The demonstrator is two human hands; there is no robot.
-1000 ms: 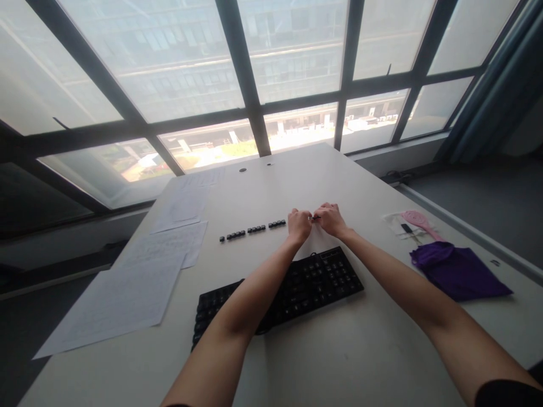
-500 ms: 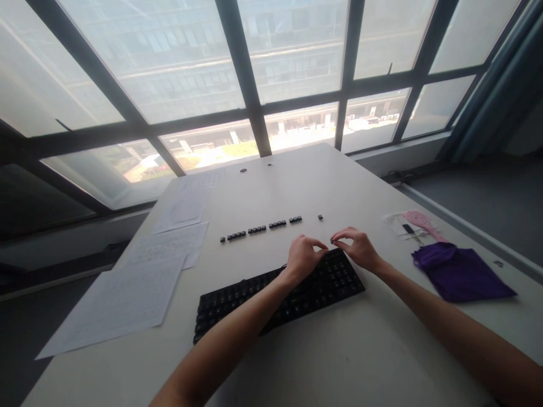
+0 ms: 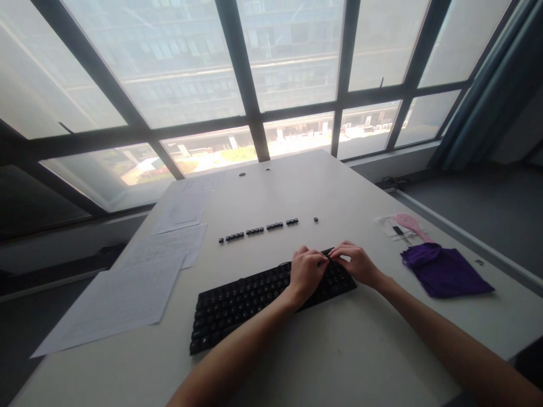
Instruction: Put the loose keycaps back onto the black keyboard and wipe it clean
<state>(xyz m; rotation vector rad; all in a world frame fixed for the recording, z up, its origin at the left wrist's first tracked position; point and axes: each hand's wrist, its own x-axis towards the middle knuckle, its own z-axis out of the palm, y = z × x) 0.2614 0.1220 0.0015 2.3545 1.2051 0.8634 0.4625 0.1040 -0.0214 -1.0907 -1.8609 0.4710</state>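
Mid-frame, keycaps (image 3: 255, 231) lie lined up; most keys sit on the keyboard (image 3: 241, 301), where your left hand (image 3: 307, 271) and right hand (image 3: 355, 262) nearly meet; whether fingers clamp anything, I can't tell.

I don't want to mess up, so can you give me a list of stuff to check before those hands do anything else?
1. Keyboard resting on the table: ok.
2. Left hand and right hand at the keyboard: ok, fingertips close together by its far right corner.
3. Something pinched in the fingertips: cannot tell, too small and partly hidden.
4. Loose black keys all in the row: not ok, one lone key sits apart to the right.
5. Papers away from the keyboard: ok, off to its left.
6. Purple pouch away from the keyboard: ok, off to its right.
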